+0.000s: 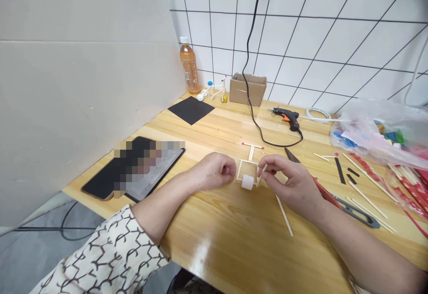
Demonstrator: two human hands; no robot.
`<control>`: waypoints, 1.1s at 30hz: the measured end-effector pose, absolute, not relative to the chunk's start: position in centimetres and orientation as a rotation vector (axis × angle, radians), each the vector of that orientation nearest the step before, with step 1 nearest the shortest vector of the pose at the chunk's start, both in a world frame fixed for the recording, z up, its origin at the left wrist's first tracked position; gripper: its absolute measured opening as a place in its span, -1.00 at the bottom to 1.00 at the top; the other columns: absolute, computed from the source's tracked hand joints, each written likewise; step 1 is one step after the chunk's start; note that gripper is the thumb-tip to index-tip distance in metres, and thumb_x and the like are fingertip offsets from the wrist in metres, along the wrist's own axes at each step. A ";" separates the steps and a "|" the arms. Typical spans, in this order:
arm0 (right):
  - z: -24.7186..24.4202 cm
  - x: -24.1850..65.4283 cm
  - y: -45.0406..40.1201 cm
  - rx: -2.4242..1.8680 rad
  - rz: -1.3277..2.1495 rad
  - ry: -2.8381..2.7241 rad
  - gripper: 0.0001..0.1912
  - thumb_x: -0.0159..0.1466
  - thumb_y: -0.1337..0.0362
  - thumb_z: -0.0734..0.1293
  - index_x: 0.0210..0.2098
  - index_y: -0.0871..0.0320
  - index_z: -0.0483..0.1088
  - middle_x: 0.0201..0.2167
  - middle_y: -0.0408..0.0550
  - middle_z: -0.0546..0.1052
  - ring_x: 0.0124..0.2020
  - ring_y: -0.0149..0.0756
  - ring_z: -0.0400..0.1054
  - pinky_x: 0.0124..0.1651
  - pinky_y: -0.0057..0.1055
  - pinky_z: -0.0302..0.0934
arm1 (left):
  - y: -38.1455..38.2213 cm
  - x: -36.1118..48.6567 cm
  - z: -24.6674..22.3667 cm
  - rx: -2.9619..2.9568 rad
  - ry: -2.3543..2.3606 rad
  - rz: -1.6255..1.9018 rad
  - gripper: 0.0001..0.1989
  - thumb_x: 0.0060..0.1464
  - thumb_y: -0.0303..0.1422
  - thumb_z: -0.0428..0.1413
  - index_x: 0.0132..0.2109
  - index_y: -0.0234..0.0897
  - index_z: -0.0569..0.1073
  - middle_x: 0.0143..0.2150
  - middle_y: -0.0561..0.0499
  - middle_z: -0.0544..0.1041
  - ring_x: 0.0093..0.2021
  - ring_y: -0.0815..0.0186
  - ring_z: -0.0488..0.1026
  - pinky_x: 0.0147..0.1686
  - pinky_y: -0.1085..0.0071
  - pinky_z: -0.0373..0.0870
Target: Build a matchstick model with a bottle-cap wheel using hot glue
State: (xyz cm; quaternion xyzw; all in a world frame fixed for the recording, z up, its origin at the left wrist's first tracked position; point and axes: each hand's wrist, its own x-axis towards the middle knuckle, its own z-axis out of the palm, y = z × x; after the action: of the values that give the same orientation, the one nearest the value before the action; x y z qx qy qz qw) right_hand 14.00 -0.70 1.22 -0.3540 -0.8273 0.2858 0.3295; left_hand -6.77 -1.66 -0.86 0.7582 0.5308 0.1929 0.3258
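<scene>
Head view:
1. Left hand point(216, 170): loosely curled beside stick frame point(250, 162); grip unclear.
2. Right hand point(290, 178), apart from left: pinching thin stick point(260, 180).
3. White cylinder point(247, 182): at frame's near side, above wooden table point(220, 222).

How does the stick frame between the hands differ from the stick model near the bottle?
The stick frame shows one white roller; the stick model carries a blue part, a yellow part and white parts. The frame looks flat, while the model has sticks angled upward. Both are built from thin, pale sticks.
</scene>
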 end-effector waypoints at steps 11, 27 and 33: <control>1.1 14.1 -0.6 -0.939 0.726 -2.177 -0.86 0.12 0.46 0.21 -0.36 0.13 0.33 -0.50 -0.19 0.42 -0.49 -0.44 0.30 -0.36 -0.48 0.20 | -1.6 -6.9 -1.0 1.984 1.374 0.508 -0.88 -0.21 -0.56 0.02 -0.48 -0.34 0.45 -0.56 0.12 0.38 -0.53 0.47 0.27 -0.54 0.58 0.13; 1.2 14.1 -0.7 -0.926 0.715 -2.185 -0.87 0.13 0.46 0.20 -0.36 0.15 0.32 -0.55 -0.19 0.40 -0.53 -0.44 0.28 -0.38 -0.49 0.19 | -1.7 -6.7 -0.7 1.938 1.373 0.494 -0.88 -0.20 -0.56 0.01 -0.48 -0.35 0.43 -0.57 0.11 0.38 -0.54 0.47 0.26 -0.54 0.58 0.13; 1.2 14.1 -0.6 -0.935 0.710 -2.189 -0.86 0.13 0.45 0.20 -0.35 0.12 0.31 -0.55 -0.21 0.41 -0.52 -0.44 0.29 -0.38 -0.49 0.20 | -1.6 -6.8 -0.8 1.934 1.370 0.498 -0.88 -0.21 -0.56 0.02 -0.48 -0.35 0.44 -0.56 0.11 0.38 -0.54 0.47 0.26 -0.54 0.58 0.13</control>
State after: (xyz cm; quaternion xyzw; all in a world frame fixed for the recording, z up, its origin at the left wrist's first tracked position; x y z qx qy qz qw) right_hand 14.11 -0.64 1.21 -0.3562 -0.8340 0.2705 0.3232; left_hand -6.76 -1.63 -0.82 0.7473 0.5296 0.1925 0.3522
